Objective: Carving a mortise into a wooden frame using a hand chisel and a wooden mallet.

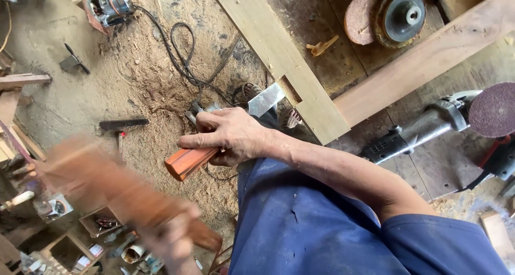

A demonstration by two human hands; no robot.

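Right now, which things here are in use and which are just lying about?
In use: chisel in right hand, notched plank, blurred wooden block in left hand.
Lying about: angle grinder, sanding discs, hammer, motor.

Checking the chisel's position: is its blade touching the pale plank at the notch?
Touching. The head view shows the chisel blade tip meeting the pale plank at the notch edge, with no gap visible.
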